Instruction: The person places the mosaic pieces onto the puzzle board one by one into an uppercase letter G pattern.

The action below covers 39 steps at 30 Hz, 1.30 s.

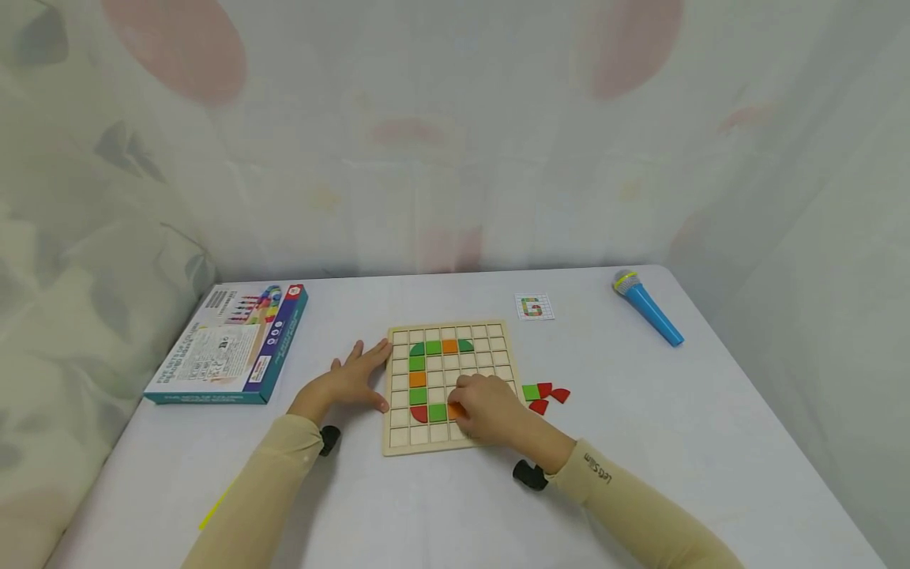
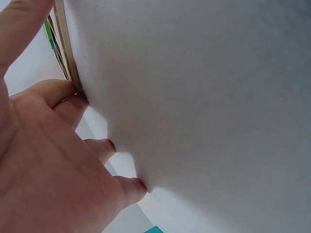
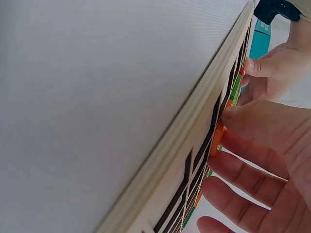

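A wooden grid board (image 1: 400, 437) lies on the white table, with green, orange and red tiles set in a C-like curve. My left hand (image 1: 350, 379) is spread at the board's left edge, its fingertips touching the frame and the cloth. Over the lower middle of the grid, my right hand (image 1: 486, 407) pinches an orange square tile (image 3: 216, 140) between thumb and fingers, low against the board. Beside it sits a green tile (image 1: 437, 412), then a red quarter-round tile (image 1: 419, 414) at the corner. Part of the grid is hidden under my right hand.
Loose red and green tiles (image 1: 531, 393) lie right of the board. A small pattern card (image 1: 534, 307) with a coloured G is behind them. A blue toy microphone (image 1: 650, 310) lies at the far right, and a flat game box (image 1: 227, 344) at the left.
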Motion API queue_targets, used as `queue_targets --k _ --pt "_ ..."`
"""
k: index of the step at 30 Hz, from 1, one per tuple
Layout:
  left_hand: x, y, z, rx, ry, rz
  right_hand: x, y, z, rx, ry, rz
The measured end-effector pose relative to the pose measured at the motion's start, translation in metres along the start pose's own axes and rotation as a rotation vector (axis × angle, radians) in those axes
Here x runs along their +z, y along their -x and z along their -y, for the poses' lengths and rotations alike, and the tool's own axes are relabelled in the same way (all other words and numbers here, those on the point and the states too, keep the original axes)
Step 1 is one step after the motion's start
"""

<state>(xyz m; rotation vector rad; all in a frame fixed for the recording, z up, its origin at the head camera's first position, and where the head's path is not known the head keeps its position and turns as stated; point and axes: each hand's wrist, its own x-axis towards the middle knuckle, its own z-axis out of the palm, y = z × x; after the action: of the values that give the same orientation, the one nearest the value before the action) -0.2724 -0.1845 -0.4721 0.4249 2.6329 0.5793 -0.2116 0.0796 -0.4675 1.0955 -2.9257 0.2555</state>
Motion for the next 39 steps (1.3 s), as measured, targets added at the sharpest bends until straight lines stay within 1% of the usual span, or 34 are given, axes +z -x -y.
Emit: queue_targets --k 10,17,21,25,28,32,35,39 --pt "0.001 -0.002 0.001 -0.012 -0.004 -0.002 -0.005 0.002 -0.001 0.021 0.001 -0.004" --pt "0.000 -0.002 0.002 -0.010 0.000 -0.003 -0.013 0.006 -0.007 0.039 -0.010 -0.025" --pt "0.000 -0.001 0.002 -0.005 0.006 -0.003 -0.018 0.010 -0.015 0.082 -0.038 -0.004" --pt "0.001 -0.002 0.002 0.009 0.007 0.006 -0.020 0.019 -0.027 0.134 -0.081 -0.022" --pt "0.001 -0.002 0.002 0.022 0.012 0.013 -0.022 0.029 -0.038 0.153 -0.092 -0.068" --pt "0.000 0.000 0.000 0.032 0.033 0.007 -0.030 0.043 -0.056 0.200 -0.087 -0.121" --pt "-0.001 0.001 -0.001 0.030 0.042 0.003 -0.037 0.055 -0.071 0.267 -0.093 -0.128" --pt "-0.002 0.002 0.001 0.022 0.031 0.007 -0.043 0.072 -0.091 0.358 -0.103 -0.103"
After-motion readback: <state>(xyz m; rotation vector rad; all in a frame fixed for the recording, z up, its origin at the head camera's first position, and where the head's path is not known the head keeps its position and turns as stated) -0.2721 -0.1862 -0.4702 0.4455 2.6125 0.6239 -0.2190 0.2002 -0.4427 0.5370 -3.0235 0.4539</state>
